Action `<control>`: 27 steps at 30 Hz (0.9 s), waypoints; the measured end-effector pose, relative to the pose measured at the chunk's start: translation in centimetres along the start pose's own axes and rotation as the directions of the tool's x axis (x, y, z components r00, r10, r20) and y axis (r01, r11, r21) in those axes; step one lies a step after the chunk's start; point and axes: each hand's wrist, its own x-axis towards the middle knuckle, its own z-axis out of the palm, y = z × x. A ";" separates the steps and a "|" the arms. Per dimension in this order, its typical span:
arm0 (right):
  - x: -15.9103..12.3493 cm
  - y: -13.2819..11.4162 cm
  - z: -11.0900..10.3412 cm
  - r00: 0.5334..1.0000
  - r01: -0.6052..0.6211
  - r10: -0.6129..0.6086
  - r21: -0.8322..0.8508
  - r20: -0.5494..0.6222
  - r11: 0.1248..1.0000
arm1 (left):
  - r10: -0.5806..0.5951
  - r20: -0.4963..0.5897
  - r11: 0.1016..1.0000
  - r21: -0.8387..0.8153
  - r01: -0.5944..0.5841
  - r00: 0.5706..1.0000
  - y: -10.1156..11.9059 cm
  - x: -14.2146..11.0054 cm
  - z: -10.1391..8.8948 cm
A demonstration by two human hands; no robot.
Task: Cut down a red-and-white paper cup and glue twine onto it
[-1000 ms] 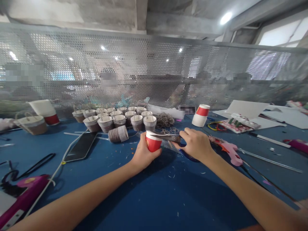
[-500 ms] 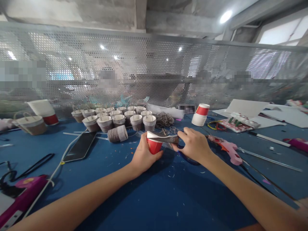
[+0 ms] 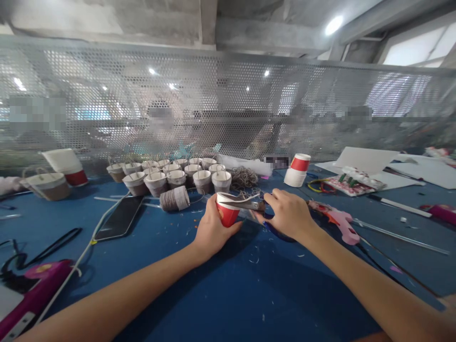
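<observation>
My left hand (image 3: 210, 228) is wrapped round a red paper cup (image 3: 229, 214) with a white rim, held above the blue table. In my right hand (image 3: 290, 213) is a pair of scissors (image 3: 245, 204) with dark handles, its blades reaching across the cup's top edge. The blades are parted, and a strip of white rim curls up above them. My right fingers partly hide the handles. Just beyond the cup, a small twine-wrapped cup (image 3: 175, 198) lies on its side.
Several twine-handled cups (image 3: 156, 183) stand at the back left, beside a twine heap (image 3: 244, 176). Stacked paper cups (image 3: 298, 170) stand back right. A pink glue gun (image 3: 344, 225) lies right; a phone (image 3: 121, 218) and purple glue gun (image 3: 42, 285) lie left. White scraps dot the blue table (image 3: 228, 304).
The scissor blades have parted slightly at the cup's edge, and the strip of rim stands further off the cup. Both hands stay almost in place.
</observation>
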 end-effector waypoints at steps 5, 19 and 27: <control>-0.1 -0.7 0.1 0.999 -0.015 0.016 -0.017 0.051 1.000 | 0.028 -0.006 0.998 0.064 -0.028 1.000 0.1 -0.1 0.1; -0.1 0.0 0.4 0.993 0.020 -0.014 0.052 -0.116 0.998 | 0.028 0.024 0.999 0.025 -0.028 0.999 0.5 -0.2 -0.3; 0.0 1.3 1.1 0.990 0.006 0.008 0.098 -0.139 0.995 | -0.076 0.390 0.790 -0.537 0.294 0.918 -0.5 1.5 -0.5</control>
